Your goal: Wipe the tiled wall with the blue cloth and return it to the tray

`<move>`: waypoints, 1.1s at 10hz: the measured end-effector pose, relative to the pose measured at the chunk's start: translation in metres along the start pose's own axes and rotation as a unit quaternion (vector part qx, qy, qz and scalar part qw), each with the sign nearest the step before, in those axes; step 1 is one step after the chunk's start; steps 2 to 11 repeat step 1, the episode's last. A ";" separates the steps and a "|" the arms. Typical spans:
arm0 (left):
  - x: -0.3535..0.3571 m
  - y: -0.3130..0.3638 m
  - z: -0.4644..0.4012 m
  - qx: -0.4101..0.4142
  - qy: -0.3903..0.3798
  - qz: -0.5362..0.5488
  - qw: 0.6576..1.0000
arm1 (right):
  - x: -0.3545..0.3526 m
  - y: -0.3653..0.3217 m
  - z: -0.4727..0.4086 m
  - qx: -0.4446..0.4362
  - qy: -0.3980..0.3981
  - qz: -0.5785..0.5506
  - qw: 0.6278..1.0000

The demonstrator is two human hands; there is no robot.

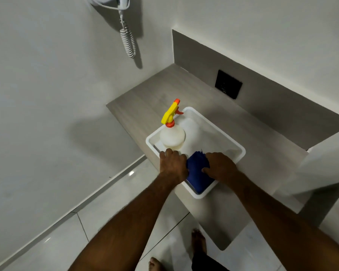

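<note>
The blue cloth (198, 177) lies in the near end of the white tray (231, 141), which sits on a grey counter. Both my hands are down in the tray on the cloth. My left hand (172, 165) rests on the cloth's left edge, its fingers bent over the tray rim near the spray bottle. My right hand (220, 167) presses on the cloth's right side, thumb on the blue fabric. Part of the cloth is hidden under both hands. The pale wall (47, 85) rises to the left.
A white spray bottle (172, 136) with a yellow and orange trigger stands in the tray's left corner. A wall phone with a coiled cord (128, 40) hangs above. A black wall plate (228, 84) sits behind the counter (155, 94). My bare feet stand on glossy floor tiles below.
</note>
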State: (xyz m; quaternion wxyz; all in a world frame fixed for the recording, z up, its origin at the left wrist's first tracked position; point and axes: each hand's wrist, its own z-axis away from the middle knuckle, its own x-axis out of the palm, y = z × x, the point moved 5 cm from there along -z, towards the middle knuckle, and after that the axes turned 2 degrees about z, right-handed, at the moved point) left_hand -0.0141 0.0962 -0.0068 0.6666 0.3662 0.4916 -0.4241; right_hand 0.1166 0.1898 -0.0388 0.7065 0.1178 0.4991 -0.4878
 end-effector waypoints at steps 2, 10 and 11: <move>-0.020 -0.012 0.006 0.000 0.054 -0.007 0.999 | -0.014 -0.007 0.000 -0.011 0.034 0.097 0.995; -0.020 -0.012 0.006 0.000 0.054 -0.007 0.999 | -0.014 -0.007 0.000 -0.011 0.034 0.097 0.995; -0.020 -0.012 0.006 0.000 0.054 -0.007 0.999 | -0.014 -0.007 0.000 -0.011 0.034 0.097 0.995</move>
